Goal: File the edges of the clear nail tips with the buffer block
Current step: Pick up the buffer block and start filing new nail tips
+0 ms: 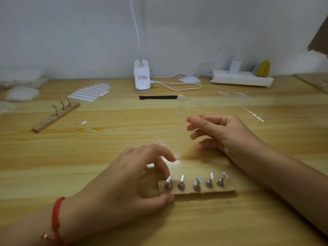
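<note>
Pale wooden bench (88,157). Far left: long wooden strip with three metal stands (56,115), and behind it a sheet of white oval stickers (90,92).

Left hand (131,185), with a red cord bracelet (56,219) at the wrist, has its fingers curled. It pinches the left end of the short wooden strip with five metal stands (204,191), thumb on the near edge and forefinger at the first stand. A bright, blurred patch lies under its fingers; unidentifiable.

Clear nail tips (211,175) sit tilted, one on each stand, near centre.

Right hand (221,132) is above the bench behind the strip, motion-blurred, fingers half curled, thumb near forefinger. Cannot tell if it holds anything.

Far right, at the wall: white power strip (241,79).
</note>
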`<move>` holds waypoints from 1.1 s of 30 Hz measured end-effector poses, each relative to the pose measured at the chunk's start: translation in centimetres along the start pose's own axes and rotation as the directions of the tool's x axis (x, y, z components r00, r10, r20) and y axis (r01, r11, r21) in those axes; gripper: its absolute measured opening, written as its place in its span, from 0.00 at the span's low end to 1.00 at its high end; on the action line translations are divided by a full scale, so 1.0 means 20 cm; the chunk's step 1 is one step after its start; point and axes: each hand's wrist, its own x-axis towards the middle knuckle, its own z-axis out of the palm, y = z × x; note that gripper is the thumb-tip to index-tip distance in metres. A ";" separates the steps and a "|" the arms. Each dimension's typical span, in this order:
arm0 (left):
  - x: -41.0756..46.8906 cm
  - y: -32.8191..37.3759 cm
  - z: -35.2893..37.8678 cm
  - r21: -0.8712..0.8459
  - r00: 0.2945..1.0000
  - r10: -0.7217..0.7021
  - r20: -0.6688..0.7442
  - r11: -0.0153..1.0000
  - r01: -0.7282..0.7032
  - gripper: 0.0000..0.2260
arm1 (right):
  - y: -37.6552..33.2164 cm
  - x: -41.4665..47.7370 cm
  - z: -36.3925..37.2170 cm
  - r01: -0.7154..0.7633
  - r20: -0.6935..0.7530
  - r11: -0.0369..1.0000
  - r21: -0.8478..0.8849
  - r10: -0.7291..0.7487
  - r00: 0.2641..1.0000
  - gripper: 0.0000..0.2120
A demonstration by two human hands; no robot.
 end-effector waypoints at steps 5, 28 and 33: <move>-0.08 -0.02 -0.05 0.050 0.999 0.001 0.034 0.999 -0.002 0.23 | 0.02 0.00 0.02 0.002 -0.016 1.000 -0.019 -0.002 1.000 0.14; 0.18 -0.05 -0.05 -0.767 0.835 -0.548 -0.047 0.556 0.322 0.16 | 0.03 -0.03 0.05 -0.026 0.254 0.998 0.058 0.010 0.967 0.09; 0.18 -0.03 -0.03 -0.711 0.858 -0.508 -0.076 0.631 0.311 0.10 | 0.03 -0.04 0.05 -0.013 0.250 1.000 0.015 0.009 0.968 0.08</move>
